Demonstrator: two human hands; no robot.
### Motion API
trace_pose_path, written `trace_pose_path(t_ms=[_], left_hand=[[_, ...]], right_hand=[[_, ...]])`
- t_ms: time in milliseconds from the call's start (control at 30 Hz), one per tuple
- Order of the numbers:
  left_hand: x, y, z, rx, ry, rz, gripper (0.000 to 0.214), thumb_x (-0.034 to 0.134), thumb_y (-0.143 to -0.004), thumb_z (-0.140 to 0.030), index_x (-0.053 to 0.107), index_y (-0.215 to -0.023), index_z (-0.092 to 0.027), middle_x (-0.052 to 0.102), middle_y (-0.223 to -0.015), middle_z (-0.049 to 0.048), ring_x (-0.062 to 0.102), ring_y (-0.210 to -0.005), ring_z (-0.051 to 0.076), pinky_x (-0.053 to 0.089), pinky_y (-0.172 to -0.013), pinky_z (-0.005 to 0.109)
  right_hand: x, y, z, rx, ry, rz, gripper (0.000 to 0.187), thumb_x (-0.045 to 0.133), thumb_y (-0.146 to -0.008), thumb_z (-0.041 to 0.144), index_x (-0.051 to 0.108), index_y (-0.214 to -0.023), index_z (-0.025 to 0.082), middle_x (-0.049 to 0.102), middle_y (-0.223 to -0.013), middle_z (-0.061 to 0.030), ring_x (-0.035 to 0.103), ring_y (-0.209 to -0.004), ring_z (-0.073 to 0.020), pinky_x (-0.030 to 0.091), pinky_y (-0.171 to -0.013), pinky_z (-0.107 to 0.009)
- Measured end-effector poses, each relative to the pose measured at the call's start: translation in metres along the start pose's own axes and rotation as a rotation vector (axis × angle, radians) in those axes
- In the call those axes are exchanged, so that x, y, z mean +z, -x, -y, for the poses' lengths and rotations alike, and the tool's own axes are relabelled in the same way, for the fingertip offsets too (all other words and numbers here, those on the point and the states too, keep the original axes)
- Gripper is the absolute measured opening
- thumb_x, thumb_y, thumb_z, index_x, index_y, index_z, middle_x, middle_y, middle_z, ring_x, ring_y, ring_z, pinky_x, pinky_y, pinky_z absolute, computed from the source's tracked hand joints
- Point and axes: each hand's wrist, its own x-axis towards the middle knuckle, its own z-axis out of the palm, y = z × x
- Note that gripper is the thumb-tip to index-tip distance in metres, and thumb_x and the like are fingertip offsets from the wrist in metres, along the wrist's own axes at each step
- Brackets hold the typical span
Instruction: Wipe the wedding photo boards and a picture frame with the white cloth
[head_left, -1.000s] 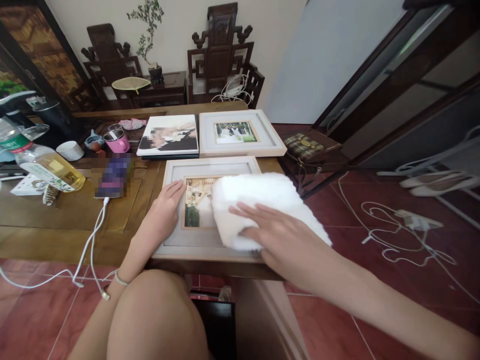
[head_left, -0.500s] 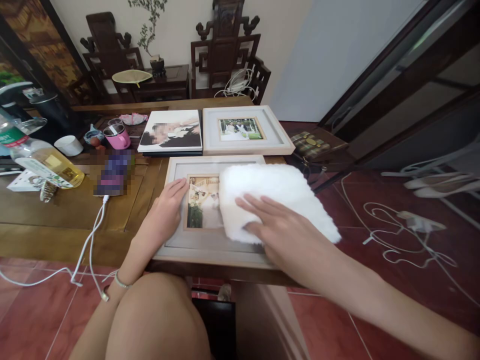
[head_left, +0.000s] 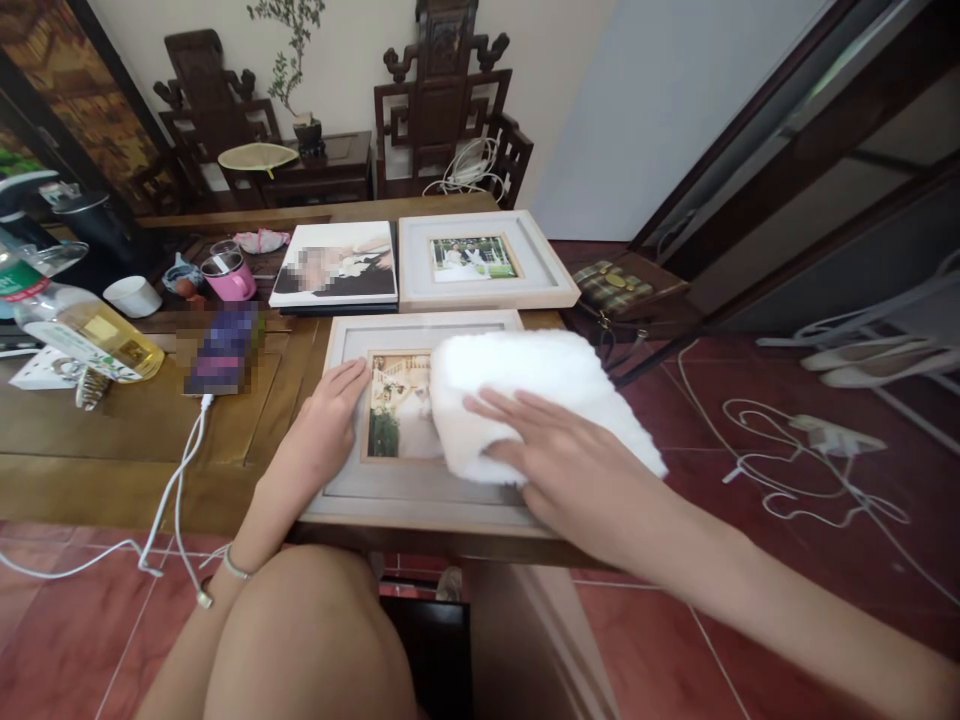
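A light wooden picture frame (head_left: 420, 490) lies flat near the table's front edge, with a photo (head_left: 397, 405) in its centre partly covered. Fluffy and white, a cloth (head_left: 525, 370) spreads over the right half of the frame and hangs past its right side. My right hand (head_left: 540, 440) presses on the cloth, fingers stretched forward and the thumb pushed into the pile. On the frame's left border rests my left hand (head_left: 330, 415), its fingers lying flat, close together, beside the photo. The frame's right border is hidden beneath the cloth and my right hand.
Behind lie a second framed photo (head_left: 487, 290) and a white photo album (head_left: 337, 265). To the left are a phone (head_left: 225, 350) with a charging cable (head_left: 180, 470), a pink mug (head_left: 231, 275), a white cup (head_left: 133, 296) and a tilted bottle (head_left: 97, 330). A plaid bag (head_left: 611, 288) sits at the right.
The whole view has shifted slightly. The cloth's right corner has drawn in a little toward the frame. Both hands keep nearly the same places on the frame and cloth.
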Motion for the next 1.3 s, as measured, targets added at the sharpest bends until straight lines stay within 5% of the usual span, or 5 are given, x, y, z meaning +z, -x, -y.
trace_pose_path(t_ms=[267, 467, 667, 1067, 1300], left_hand=[[0.0, 0.002, 0.0, 0.001, 0.021, -0.021, 0.067, 0.032, -0.073, 0.009, 0.046, -0.137, -0.01, 0.045, -0.145, 0.0146, 0.035, -0.138, 0.023, 0.036, -0.112, 0.051], [0.002, 0.001, 0.001, -0.008, 0.019, -0.021, 0.067, 0.033, -0.075, 0.007, 0.045, -0.138, -0.011, 0.045, -0.145, 0.0133, 0.036, -0.138, 0.022, 0.036, -0.112, 0.049], [0.002, 0.001, 0.0, -0.018, 0.015, -0.008, 0.067, 0.032, -0.075, 0.007, 0.044, -0.138, -0.01, 0.044, -0.146, 0.0133, 0.036, -0.138, 0.022, 0.035, -0.112, 0.05], [0.001, 0.002, 0.0, -0.006, 0.045, -0.016, 0.067, 0.032, -0.075, 0.009, 0.045, -0.137, -0.012, 0.045, -0.145, 0.0138, 0.035, -0.139, 0.022, 0.035, -0.111, 0.05], [0.002, 0.002, 0.001, -0.003, 0.063, -0.021, 0.067, 0.033, -0.075, 0.008, 0.045, -0.138, -0.013, 0.046, -0.145, 0.0131, 0.036, -0.138, 0.023, 0.035, -0.112, 0.051]], right_hand=[[0.02, -0.041, -0.031, 0.058, 0.144, 0.015, 0.043, 0.046, -0.065, -0.007, 0.07, -0.098, 0.006, 0.05, -0.139, -0.0207, 0.039, -0.134, -0.0329, 0.033, -0.111, -0.048], [0.003, -0.002, 0.019, -0.076, 0.045, -0.025, 0.036, 0.053, -0.057, -0.002, 0.073, -0.084, 0.012, 0.059, -0.128, -0.0229, 0.053, -0.122, -0.0354, 0.047, -0.101, -0.046], [-0.018, 0.03, 0.05, -0.064, -0.031, -0.069, 0.033, 0.053, -0.058, 0.003, 0.072, -0.077, 0.022, 0.066, -0.122, -0.0104, 0.063, -0.112, -0.0264, 0.054, -0.093, -0.038], [0.019, -0.036, -0.014, 0.067, 0.118, 0.02, 0.042, 0.048, -0.065, -0.004, 0.07, -0.099, 0.006, 0.05, -0.138, -0.0217, 0.041, -0.133, -0.0339, 0.036, -0.11, -0.049], [0.003, -0.004, 0.032, -0.047, 0.11, -0.038, 0.029, 0.055, -0.061, -0.001, 0.074, -0.078, 0.012, 0.062, -0.123, -0.0235, 0.058, -0.116, -0.0375, 0.052, -0.094, -0.045]])
